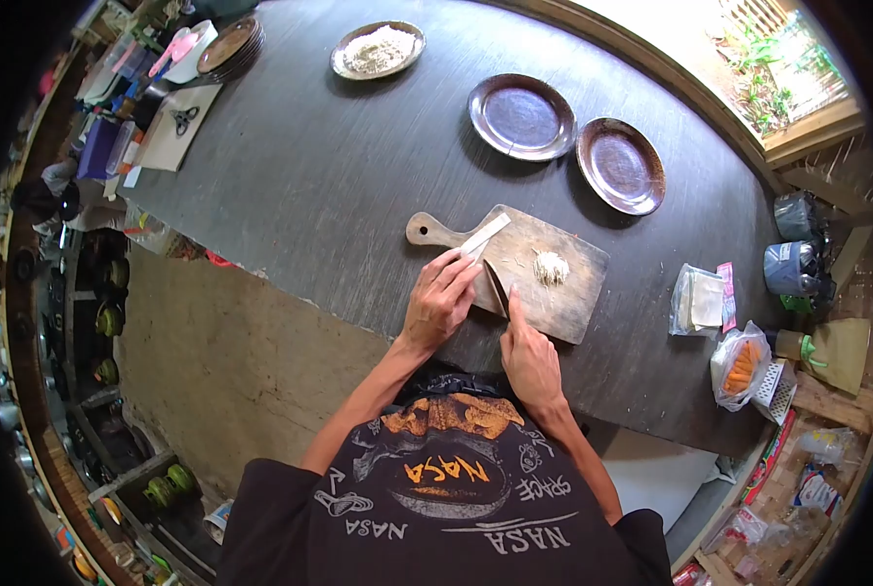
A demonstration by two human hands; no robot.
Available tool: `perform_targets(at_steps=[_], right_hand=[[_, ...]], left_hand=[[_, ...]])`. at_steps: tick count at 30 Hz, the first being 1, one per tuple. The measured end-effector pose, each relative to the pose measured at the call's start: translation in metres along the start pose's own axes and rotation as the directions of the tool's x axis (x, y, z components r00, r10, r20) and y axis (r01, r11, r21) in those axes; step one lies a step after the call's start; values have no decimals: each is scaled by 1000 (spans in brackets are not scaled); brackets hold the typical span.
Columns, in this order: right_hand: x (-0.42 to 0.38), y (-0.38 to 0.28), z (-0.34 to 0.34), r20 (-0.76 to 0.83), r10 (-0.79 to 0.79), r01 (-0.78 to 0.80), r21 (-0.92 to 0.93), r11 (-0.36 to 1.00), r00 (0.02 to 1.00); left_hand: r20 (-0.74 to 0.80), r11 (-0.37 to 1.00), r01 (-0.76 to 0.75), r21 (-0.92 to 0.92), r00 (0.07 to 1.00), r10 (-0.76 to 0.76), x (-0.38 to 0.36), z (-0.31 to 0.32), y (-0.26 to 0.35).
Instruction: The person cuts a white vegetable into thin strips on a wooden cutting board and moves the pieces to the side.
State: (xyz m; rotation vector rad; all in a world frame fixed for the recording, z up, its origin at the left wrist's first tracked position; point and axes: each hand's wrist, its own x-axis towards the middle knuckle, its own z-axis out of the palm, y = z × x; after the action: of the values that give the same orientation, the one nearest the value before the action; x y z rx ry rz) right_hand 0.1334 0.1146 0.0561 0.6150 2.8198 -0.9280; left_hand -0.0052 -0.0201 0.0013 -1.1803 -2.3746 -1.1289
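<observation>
A wooden cutting board (578, 298) with a handle lies near the front edge of the dark table. Across its left part runs a flat white strip (488, 234), like a folded sheet of dough. My left hand (440, 298) has its fingers closed on the near end of this strip. In my right hand (531, 363) is a knife (496, 286), its forefinger stretched along the back of the blade. The blade stands beside the strip, close to the left fingertips. A small heap of thin white shreds (551, 269) rests on the board to the right of the knife.
Two brown plates (522, 117) (620, 166) stand beyond the board, and a plate of white shreds (378, 51) farther back. At right are a packet of white sheets (698, 300) and a bag of carrots (741, 367). Scissors (184, 119) and stacked plates (231, 49) sit far left.
</observation>
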Motion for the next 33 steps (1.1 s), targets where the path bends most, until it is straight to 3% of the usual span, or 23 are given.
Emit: perform_targets(at_steps=[7, 16, 18, 22, 23, 25, 28, 33], right_hand=[[-15, 1, 7, -135, 149, -145, 42, 989, 980], [-21, -18, 23, -128, 126, -124, 18, 992, 984], [-19, -10, 19, -159, 254, -254, 19, 967, 954], [-24, -10, 10, -212, 296, -295, 38, 955, 931], [-25, -12, 15, -219, 300, -299, 38, 954, 929], [-25, -17, 24, -235, 163, -166, 9, 986, 958], [-20, -15, 27, -192, 202, -200, 30, 979, 960], [-19, -2, 11, -265, 329, -331, 42, 943, 906]], left_hand=[[9, 1000, -7, 5, 1000, 7, 20, 4, -9], [135, 993, 79, -89, 989, -67, 40, 0, -14], [130, 991, 78, -111, 990, -63, 42, 0, -16], [145, 980, 105, -167, 986, -81, 41, 2, -18], [146, 980, 99, -172, 987, -74, 40, 3, -18], [208, 950, 209, -231, 965, -161, 42, 5, -18], [98, 982, 70, -175, 994, -53, 47, 3, -12], [165, 972, 107, -211, 984, -73, 46, 5, -18]])
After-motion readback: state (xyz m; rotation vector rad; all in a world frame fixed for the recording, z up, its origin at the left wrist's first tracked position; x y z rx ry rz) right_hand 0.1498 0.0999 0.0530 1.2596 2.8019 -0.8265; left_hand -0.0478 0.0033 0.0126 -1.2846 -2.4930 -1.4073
